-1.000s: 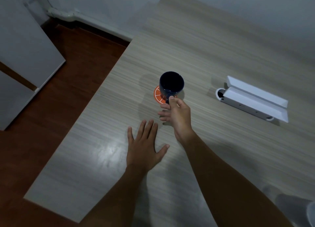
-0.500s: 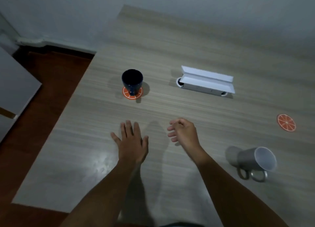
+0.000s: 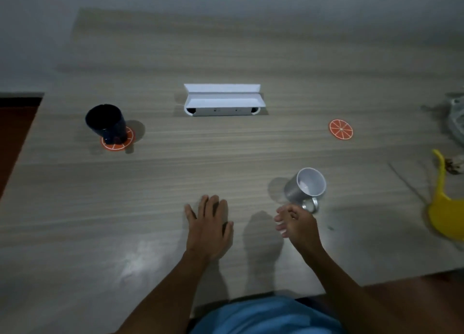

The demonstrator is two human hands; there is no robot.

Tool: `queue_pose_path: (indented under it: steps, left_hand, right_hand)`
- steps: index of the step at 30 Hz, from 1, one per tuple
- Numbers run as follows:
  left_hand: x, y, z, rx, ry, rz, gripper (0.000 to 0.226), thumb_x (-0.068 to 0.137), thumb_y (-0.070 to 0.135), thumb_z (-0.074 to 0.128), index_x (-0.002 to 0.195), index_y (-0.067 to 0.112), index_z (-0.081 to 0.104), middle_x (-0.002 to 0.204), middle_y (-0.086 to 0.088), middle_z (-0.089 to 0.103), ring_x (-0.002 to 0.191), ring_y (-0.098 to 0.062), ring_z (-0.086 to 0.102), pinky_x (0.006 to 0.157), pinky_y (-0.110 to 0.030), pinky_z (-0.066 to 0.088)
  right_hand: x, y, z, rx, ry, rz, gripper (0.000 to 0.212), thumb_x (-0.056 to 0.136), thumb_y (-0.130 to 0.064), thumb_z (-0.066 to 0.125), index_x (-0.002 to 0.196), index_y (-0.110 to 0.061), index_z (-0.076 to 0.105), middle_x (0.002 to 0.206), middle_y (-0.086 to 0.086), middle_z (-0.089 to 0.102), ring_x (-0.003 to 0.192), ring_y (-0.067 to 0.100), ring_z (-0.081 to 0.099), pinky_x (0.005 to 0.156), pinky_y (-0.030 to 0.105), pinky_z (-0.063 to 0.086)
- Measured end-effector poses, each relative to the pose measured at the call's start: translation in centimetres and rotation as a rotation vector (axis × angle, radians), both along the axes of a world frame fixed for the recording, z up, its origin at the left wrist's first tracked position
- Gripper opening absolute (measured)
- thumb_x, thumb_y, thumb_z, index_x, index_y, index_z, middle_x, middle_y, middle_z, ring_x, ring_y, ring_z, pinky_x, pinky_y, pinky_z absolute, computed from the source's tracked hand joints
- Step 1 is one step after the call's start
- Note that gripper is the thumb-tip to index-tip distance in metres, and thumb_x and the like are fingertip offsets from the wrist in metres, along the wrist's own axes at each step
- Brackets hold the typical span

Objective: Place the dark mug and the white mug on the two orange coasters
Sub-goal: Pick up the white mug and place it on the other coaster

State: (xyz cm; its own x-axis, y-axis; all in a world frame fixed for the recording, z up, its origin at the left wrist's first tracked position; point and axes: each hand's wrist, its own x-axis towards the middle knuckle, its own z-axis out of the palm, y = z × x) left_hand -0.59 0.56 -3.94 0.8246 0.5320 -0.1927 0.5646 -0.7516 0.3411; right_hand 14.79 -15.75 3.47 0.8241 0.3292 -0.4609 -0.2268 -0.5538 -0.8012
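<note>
Two bare forearms rise from the bottom of the frame; no sleeves, watch or rings visible on the left hand (image 3: 209, 229) or the right hand (image 3: 297, 224). Light blue garment (image 3: 266, 317) across the bottom centre, folds blurred.

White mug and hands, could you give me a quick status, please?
Both hands empty, left hand flat, right hand near white mug. Free coaster unobstructed.

Dim, greyish light. Soft glare patch on the table (image 3: 135, 261) near edge. Blurred shadows under both forearms and beside the dark mug (image 3: 106, 122). Overall soft focus; wide-angle bending at frame edges.
</note>
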Motion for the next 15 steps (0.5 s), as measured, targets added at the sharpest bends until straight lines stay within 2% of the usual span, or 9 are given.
queue_pose_path:
  steps: [3,6,9,12,15]
  left_hand:
    - [2.9,-2.5,0.0,0.027,0.005,-0.101,0.061,0.092,0.051,0.046,0.140,0.015,0.046,0.149,-0.013,0.050,0.144,-0.037,0.040,0.107,-0.078,0.031]
    - [5.5,-4.7,0.3,0.029,0.042,-0.147,0.066,0.094,0.055,0.046,0.146,0.015,0.042,0.156,-0.012,0.042,0.149,-0.036,0.032,0.111,-0.076,0.026]
    - [7.5,-6.3,0.6,0.017,0.088,-0.168,0.071,0.096,0.059,0.044,0.153,0.017,0.033,0.164,-0.010,0.029,0.154,-0.034,0.018,0.115,-0.073,0.020]
    - [8.7,-7.3,0.7,0.008,0.145,-0.179,0.078,0.098,0.061,0.041,0.159,0.019,0.017,0.170,-0.006,0.011,0.157,-0.033,0.002,0.117,-0.074,0.012]
    - [9.0,-7.5,0.7,-0.024,0.190,-0.169,0.085,0.096,0.066,0.038,0.161,0.022,0.006,0.172,0.000,0.000,0.157,-0.033,-0.009,0.117,-0.075,0.006]
  right_hand:
    - [1.4,-2.6,-0.1,0.015,-0.070,-0.121,0.013,0.095,-0.016,0.061,0.083,-0.014,0.067,0.078,0.011,0.074,0.063,0.023,0.068,0.053,0.031,0.051]
    - [2.9,-4.5,-0.3,-0.007,-0.158,-0.243,0.008,0.091,-0.019,0.065,0.083,-0.017,0.065,0.081,0.007,0.075,0.066,0.019,0.073,0.061,0.039,0.058]
    - [4.4,-6.1,-0.9,-0.004,-0.168,-0.316,0.008,0.089,-0.025,0.067,0.087,-0.023,0.059,0.087,0.004,0.073,0.072,0.022,0.074,0.069,0.048,0.062]
    - [5.5,-7.1,-1.6,0.043,-0.126,-0.295,0.012,0.089,-0.032,0.067,0.090,-0.033,0.055,0.093,0.005,0.072,0.077,0.025,0.073,0.071,0.050,0.061]
    - [6.2,-7.2,-1.9,0.046,-0.121,-0.225,0.005,0.088,-0.034,0.068,0.089,-0.031,0.065,0.094,0.001,0.070,0.083,0.023,0.070,0.077,0.049,0.060]
